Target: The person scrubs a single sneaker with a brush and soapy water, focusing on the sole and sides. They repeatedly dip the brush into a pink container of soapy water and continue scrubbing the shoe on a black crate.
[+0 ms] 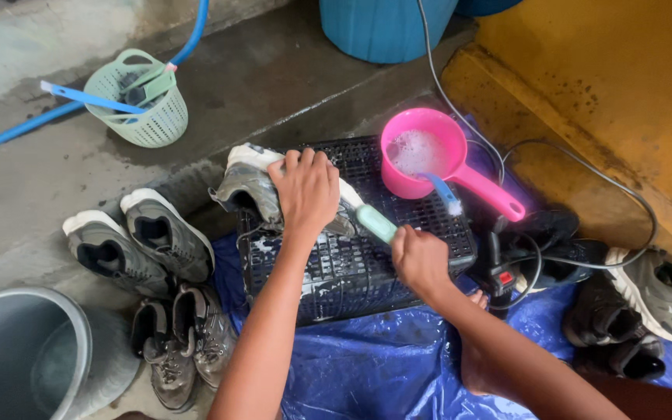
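blue tarp (367, 365) lies crumpled nearest, under both forearms. above it the right hand (420, 260) has its fingers wrapped shut around the pale green handle of a scrub brush (398, 214), whose blue bristle end reaches out beyond the knuckles into the soapy water of a pink dipper (421, 159), likely to load it with suds. the left hand (305, 190) lies palm down with fingers curled over a grey, wet shoe (254, 187), pinning it on its side on the black plastic crate (351, 264) so the sole edge faces up; the crate's open grid lets water drain. left of those fingers, four more grey shoes (145, 241) wait in pairs on the wet concrete floor (274, 78), beside a metal bucket (25, 350). right of the brush hand, dark shoes (624, 311) sit among black cables; whether they are washed is hard to tell. farther off stand a green mesh basket (145, 97), a blue hose (9, 132), a blue barrel (386, 27) and a stained yellow wall (624, 78).
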